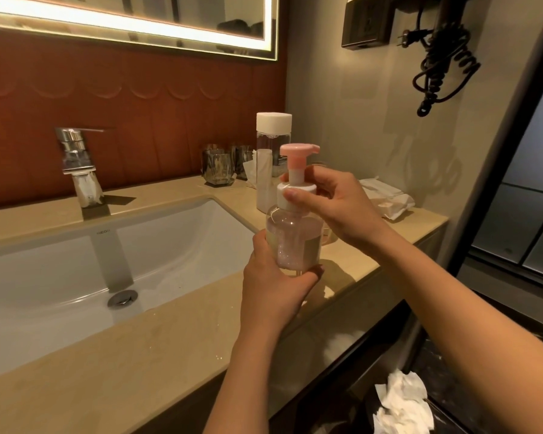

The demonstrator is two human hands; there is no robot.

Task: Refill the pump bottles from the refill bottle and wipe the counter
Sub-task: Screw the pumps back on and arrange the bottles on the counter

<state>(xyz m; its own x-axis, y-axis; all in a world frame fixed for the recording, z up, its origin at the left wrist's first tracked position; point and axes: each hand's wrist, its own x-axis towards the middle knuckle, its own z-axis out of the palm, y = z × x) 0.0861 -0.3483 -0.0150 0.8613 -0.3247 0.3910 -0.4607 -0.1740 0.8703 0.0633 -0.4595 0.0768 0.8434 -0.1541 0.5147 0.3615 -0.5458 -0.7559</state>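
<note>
Left grip holds the pump bottle base; right grip above pinches its white collar, over the worktop

The left hand rises from the lower middle of the view on a bare forearm, palm turned inward, curled upward in a cupping grip around the base of a clear plastic pump bottle with a pink pump head; its thumb lies up the near side and a fingertip shows at the bottom right; the right hand reaches in from the lower right on a bare, extended forearm, wrist bent, fingers pinched around the bottle's white collar, thumb in front.
</note>
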